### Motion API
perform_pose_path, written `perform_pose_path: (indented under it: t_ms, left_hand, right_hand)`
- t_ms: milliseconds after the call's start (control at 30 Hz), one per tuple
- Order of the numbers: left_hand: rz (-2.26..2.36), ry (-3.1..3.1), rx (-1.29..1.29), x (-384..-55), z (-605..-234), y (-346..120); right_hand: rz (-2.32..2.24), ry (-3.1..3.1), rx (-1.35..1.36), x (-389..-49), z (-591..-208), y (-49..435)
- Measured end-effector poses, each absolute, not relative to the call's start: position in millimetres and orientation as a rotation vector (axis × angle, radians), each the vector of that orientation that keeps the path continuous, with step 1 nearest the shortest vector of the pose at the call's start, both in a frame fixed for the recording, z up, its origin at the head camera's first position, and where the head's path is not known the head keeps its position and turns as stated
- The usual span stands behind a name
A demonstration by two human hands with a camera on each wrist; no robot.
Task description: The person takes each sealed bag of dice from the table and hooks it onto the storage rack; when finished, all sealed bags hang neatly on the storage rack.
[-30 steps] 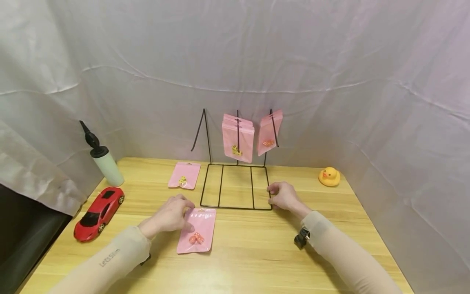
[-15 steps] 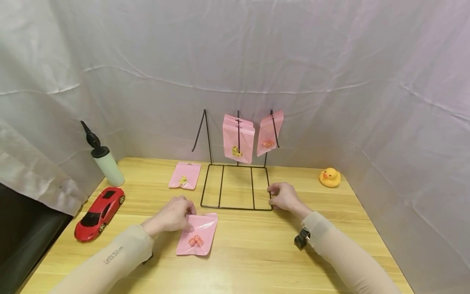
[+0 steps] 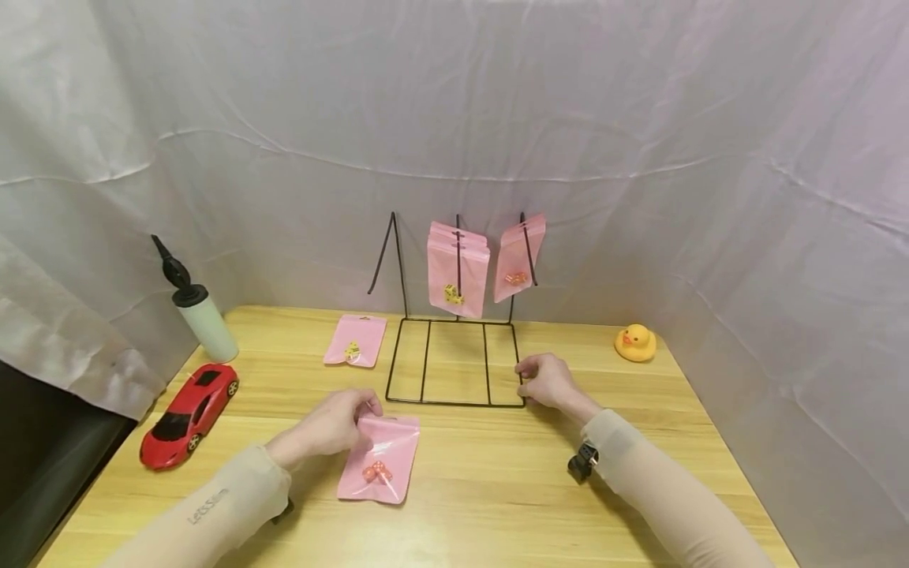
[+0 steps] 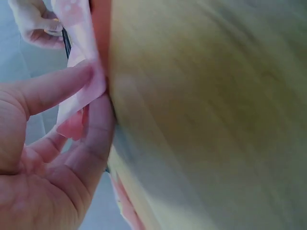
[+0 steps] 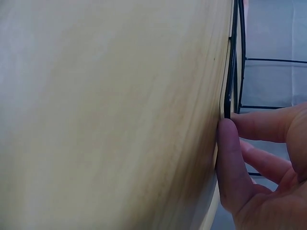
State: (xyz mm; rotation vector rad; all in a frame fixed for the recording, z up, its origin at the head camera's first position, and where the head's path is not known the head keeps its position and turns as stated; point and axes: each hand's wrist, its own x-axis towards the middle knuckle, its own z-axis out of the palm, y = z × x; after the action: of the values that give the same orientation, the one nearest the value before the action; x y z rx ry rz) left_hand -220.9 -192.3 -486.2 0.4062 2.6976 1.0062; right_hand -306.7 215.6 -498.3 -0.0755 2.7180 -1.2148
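My left hand (image 3: 334, 422) pinches the upper left part of a pink zip bag (image 3: 393, 450) with several orange-red dice (image 3: 377, 472) in it. In the left wrist view the thumb and a finger (image 4: 98, 129) grip the bag's edge (image 4: 86, 93) close over the table. My right hand (image 3: 552, 380) pinches the right side of the black wire display rack (image 3: 454, 403), near its front corner. Several pink bags (image 3: 454, 260) with yellow dice hang on the rack's middle hook, and a pink bag (image 3: 517, 256) with orange dice hangs on the right one. The left hook (image 3: 380, 254) holds nothing.
Another pink bag (image 3: 355, 341) with yellow dice lies left of the rack on the wooden table (image 3: 497, 497). A red toy car (image 3: 190, 416) and a pale green hand pump (image 3: 204, 319) stand at the left. A yellow rubber duck (image 3: 635, 343) sits at the far right. Grey cloth surrounds the table.
My left hand has gripped the dice bag's upper edge and drawn it slightly towards me. The right hand has stayed on the rack.
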Motion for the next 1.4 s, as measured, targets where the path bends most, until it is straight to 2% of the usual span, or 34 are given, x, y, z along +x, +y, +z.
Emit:
perform_pose_path:
  t_ms: [533,1400]
  left_hand:
    - [1.227,2.734,0.339,-226.5,-477.4,-208.5]
    - [1.404,2.806,0.553,-205.3,-432.0,-213.8]
  right_hand:
    - [-1.208,2.733,-0.070,-306.2,-500.3,213.9]
    - [-1.258,2.700,-0.071,-303.7,-500.4,213.8]
